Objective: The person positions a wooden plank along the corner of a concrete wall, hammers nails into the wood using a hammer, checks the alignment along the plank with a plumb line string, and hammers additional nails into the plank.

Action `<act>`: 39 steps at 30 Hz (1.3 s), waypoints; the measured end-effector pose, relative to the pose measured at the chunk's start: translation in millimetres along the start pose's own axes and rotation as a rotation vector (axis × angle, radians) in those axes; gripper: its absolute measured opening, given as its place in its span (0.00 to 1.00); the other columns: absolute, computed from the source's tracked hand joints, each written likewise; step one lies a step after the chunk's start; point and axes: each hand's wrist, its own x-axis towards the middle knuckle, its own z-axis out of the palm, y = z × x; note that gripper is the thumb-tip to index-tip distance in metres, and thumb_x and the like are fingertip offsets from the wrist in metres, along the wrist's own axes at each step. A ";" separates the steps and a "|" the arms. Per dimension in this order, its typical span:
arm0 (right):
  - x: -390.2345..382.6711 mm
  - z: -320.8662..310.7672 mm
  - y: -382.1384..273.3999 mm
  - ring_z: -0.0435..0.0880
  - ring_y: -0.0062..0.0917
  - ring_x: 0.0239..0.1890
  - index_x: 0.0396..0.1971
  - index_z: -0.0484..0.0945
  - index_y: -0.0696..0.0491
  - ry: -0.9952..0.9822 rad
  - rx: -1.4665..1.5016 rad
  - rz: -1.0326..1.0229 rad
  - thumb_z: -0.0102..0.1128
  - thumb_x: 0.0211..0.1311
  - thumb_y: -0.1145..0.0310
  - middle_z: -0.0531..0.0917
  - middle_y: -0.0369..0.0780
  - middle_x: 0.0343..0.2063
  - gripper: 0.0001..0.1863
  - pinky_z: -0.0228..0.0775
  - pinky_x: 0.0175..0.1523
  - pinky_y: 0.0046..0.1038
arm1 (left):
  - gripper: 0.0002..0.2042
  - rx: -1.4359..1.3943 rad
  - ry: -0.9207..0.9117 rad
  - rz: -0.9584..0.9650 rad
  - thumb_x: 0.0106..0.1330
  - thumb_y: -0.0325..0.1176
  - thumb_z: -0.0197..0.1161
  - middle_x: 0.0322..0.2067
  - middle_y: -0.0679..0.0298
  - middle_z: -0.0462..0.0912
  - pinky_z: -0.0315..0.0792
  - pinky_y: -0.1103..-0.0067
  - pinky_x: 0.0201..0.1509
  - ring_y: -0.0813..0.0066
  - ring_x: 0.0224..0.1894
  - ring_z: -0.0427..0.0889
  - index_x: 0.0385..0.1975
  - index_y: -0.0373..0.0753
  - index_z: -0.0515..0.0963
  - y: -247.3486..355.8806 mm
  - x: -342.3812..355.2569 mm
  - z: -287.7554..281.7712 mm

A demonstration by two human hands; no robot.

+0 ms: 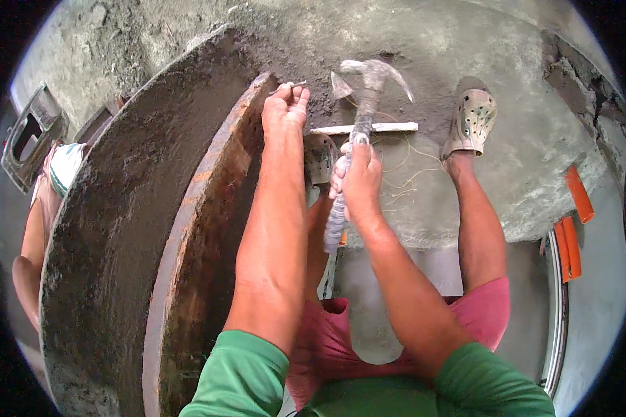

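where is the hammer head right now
In the head view the hammer head is upper centre, raised over the concrete floor, right of the left hand pinching a nail, above the white strip.

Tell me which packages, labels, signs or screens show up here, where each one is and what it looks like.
None: no package, label, sign or screen shows.
The right hand grips a claw hammer over grey concrete.
The left hand pinches a nail at the edge of a rusty curved steel form.
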 end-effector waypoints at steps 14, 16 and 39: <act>-35.3 -59.2 -64.0 0.69 0.17 0.14 0.41 0.73 0.52 -0.053 -0.386 0.102 0.48 0.76 0.50 0.73 0.33 0.20 0.19 0.64 0.18 0.25 | 0.27 2.127 -0.050 1.493 0.50 0.34 0.76 0.55 0.51 0.76 0.62 0.53 0.66 0.50 0.63 0.70 0.52 0.35 0.77 16.8 -223.0 -25.1; -46.7 -54.0 -70.1 0.70 0.16 0.15 0.42 0.74 0.52 -0.118 -0.404 0.020 0.49 0.75 0.49 0.73 0.32 0.21 0.19 0.65 0.18 0.25 | 0.29 2.396 0.085 1.541 0.51 0.32 0.74 0.60 0.46 0.72 0.59 0.48 0.68 0.45 0.67 0.66 0.54 0.33 0.74 46.6 -242.1 -32.2; -4.2 -12.2 -39.5 0.68 0.17 0.11 0.33 0.74 0.52 -0.140 -0.101 0.200 0.50 0.74 0.44 0.70 0.31 0.15 0.24 0.59 0.14 0.25 | 0.24 3.125 0.181 1.637 0.70 0.30 0.52 0.62 0.45 0.71 0.69 0.60 0.59 0.48 0.60 0.73 0.66 0.30 0.66 75.6 -223.3 -58.6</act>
